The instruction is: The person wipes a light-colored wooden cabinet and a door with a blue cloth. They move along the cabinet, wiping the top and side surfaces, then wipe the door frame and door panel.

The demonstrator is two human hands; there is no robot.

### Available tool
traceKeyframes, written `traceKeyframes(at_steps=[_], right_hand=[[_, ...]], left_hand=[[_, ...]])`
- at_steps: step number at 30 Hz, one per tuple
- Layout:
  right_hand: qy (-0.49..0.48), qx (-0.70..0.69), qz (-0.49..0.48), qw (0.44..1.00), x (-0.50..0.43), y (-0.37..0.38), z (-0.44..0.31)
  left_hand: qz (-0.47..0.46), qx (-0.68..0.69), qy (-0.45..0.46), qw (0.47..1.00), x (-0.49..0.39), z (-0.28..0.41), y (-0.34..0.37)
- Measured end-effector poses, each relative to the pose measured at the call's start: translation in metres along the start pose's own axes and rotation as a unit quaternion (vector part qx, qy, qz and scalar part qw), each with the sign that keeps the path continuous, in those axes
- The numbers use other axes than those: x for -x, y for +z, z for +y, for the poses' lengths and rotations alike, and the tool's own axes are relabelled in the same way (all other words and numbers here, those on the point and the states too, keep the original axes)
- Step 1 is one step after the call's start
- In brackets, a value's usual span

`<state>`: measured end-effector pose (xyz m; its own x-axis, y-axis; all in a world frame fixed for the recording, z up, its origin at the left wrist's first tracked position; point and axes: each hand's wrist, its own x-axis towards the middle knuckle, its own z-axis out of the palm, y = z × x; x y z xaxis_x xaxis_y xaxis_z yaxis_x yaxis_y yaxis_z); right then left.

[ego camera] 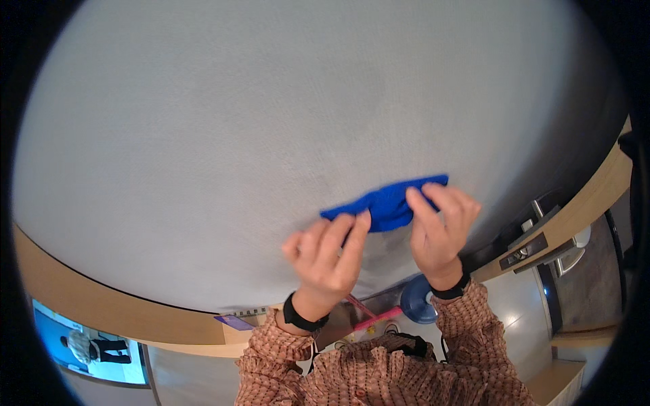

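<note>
A folded blue cloth (391, 203) hangs between my two hands, in front of a broad light grey surface. My left hand (330, 248) grips its left part between thumb and fingers. At its right end, my right hand (444, 218) pinches the fabric with thumb and fingertips. The cloth's upper edge slants up to the right, and its middle sags. I cannot tell if the cloth touches the grey surface.
A door edge with a metal latch plate (523, 251) and handle (571, 261) is at the right. Below are a blue water bottle (419, 299) and a pink bar (378, 318). A purple card (234, 322) lies lower left; a person (89, 347) is farther off.
</note>
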<state>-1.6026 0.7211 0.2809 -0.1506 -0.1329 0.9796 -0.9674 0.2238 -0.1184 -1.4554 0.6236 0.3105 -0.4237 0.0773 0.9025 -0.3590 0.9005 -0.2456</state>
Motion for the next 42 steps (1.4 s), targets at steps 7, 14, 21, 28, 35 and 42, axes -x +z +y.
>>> traceKeyframes(at_steps=[7, 14, 21, 28, 35, 42], right_hand=[[0.006, -0.022, -0.044, 0.999, 0.05, -0.009, 0.012], [0.015, -0.022, 0.052, 0.998, -0.004, -0.004, 0.039], [0.089, -0.057, -0.063, 0.992, 0.14, 0.005, 0.037], [0.136, -0.096, -0.123, 0.978, 0.213, 0.012, 0.019], [0.113, -0.122, -0.04, 0.985, 0.146, 0.009, 0.028], [0.173, -0.146, -0.11, 0.968, 0.225, 0.027, -0.001]], left_hand=[[-0.075, -0.001, 0.053, 0.996, 0.044, 0.022, 0.019], [0.07, -0.034, 0.035, 0.996, -0.016, 0.02, 0.036], [-0.133, 0.017, 0.062, 0.989, 0.089, 0.046, 0.048], [-0.28, 0.051, 0.087, 0.955, 0.151, 0.054, 0.056], [-0.119, -0.025, 0.009, 0.993, 0.087, 0.034, 0.036], [-0.297, 0.025, 0.098, 0.95, 0.152, 0.041, 0.044]])
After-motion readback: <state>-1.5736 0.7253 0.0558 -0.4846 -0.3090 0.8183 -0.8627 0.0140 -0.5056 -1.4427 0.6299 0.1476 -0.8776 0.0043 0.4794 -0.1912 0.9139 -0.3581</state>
